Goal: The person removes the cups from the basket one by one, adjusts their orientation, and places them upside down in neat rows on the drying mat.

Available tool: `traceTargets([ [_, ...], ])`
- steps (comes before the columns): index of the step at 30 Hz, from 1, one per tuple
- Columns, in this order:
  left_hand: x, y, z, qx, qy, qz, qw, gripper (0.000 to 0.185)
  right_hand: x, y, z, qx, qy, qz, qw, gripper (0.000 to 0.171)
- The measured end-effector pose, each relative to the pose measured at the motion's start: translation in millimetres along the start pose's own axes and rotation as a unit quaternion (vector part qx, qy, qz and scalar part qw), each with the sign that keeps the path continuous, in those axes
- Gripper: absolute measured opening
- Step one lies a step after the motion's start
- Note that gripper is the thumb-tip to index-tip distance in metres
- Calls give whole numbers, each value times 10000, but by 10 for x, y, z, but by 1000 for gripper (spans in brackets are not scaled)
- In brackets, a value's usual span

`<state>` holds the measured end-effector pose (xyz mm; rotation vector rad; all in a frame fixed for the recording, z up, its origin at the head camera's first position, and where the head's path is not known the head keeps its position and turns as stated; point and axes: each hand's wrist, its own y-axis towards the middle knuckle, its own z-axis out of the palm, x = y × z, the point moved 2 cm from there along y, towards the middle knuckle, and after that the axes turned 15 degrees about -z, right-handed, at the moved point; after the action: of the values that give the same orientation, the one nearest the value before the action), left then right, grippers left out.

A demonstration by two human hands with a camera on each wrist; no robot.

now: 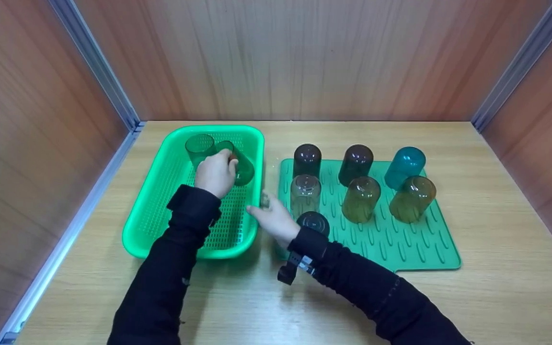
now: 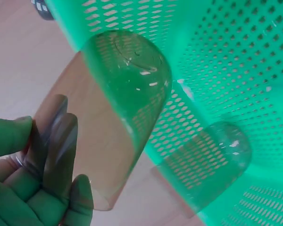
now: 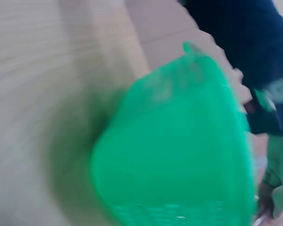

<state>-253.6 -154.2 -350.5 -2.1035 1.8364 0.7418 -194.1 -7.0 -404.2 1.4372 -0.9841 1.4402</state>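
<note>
Inside the green plastic basket (image 1: 134,235), my left hand (image 1: 215,173) pinches a see-through tinted cup (image 1: 244,170) near its rim. In the left wrist view this cup (image 2: 108,113) looks brownish, its rounded base pointing away from the fingers. A second tinted cup (image 1: 200,147) stands at the basket's far left corner, rim up. My right hand (image 1: 276,218) is just outside the basket's right rim, fingers extended and thumb apart, holding nothing. Right beside it, a dark cup (image 1: 313,223) is partly hidden by the right sleeve.
A green drying mat (image 1: 381,249) lies right of the basket, bearing several upside-down cups: two dark ones (image 1: 307,160) and a blue one (image 1: 405,167) behind, a clear one (image 1: 305,195) and two amber ones (image 1: 361,199) in front. Wooden walls (image 1: 304,62) enclose the table.
</note>
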Motion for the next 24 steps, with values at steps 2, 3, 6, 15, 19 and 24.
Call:
traceTargets([
  [2, -32, -58, -53, -110, -147, 105, 9998, 20, 80, 12, -48, -186, 64, 22, 9998, 72],
  [3, -47, -86, -81, -120, -257, 116, 9995, 19, 122, 15, -75, -263, 92, -12, 9996, 73],
  [6, -102, -168, -156, -158, -753, 237, 9968, 19, 245, 8, -162, -425, 241, -223, 9986, 72],
  [15, -427, -411, -212, 744, -2723, 445, 9583, 18, 419, -17, -431, -939, 1660, -925, 9773, 69],
  [19, -570, -517, -138, 1206, -3499, 407, 9281, 16, 444, -24, -515, -1259, 2049, -1248, 9626, 64],
  [24, -690, -622, -22, 1482, -4049, 266, 9019, 14, 425, -60, -619, -1869, 1984, -1811, 9449, 55],
])
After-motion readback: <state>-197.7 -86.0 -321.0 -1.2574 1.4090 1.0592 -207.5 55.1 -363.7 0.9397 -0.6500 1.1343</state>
